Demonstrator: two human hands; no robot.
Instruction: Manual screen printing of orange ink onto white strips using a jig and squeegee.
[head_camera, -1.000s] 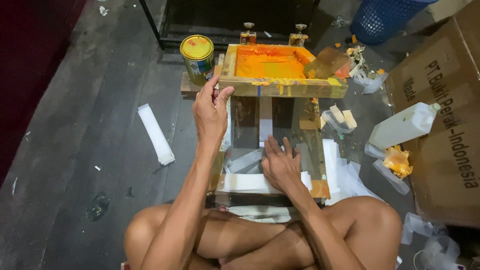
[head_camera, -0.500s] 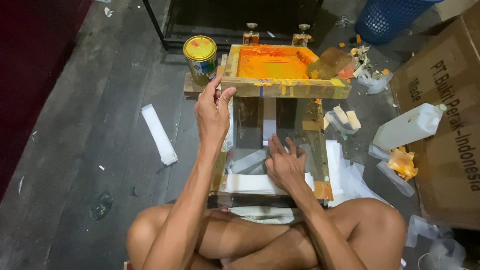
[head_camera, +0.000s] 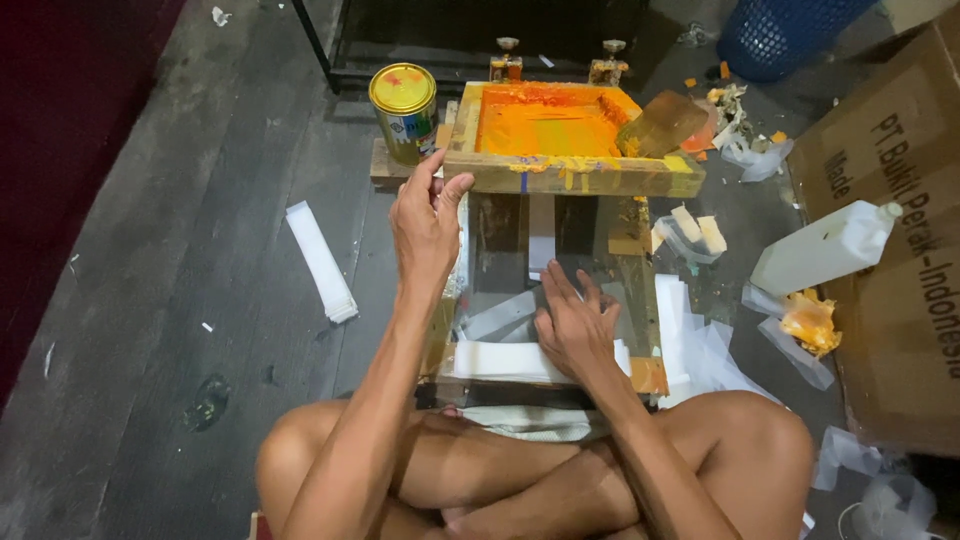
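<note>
The round yellow-lidded paint tin (head_camera: 402, 108) stands on the floor just beside the raised corner of the wooden screen frame coated in orange ink (head_camera: 560, 140), so a careless drop or swing of that frame could knock the tin or let wet ink run off its tilted front edge onto the white strips of material (head_camera: 500, 360) below. The left hand (head_camera: 428, 225) has its fingers (head_camera: 425, 172) slightly apart, curled on the frame's near left corner and holding it up. The right hand (head_camera: 572, 330) lies flat with its fingers (head_camera: 560, 287) spread, pressing the white strip on the low printing bench (head_camera: 640, 300); a slip there would likely shift the strip out of line.
</note>
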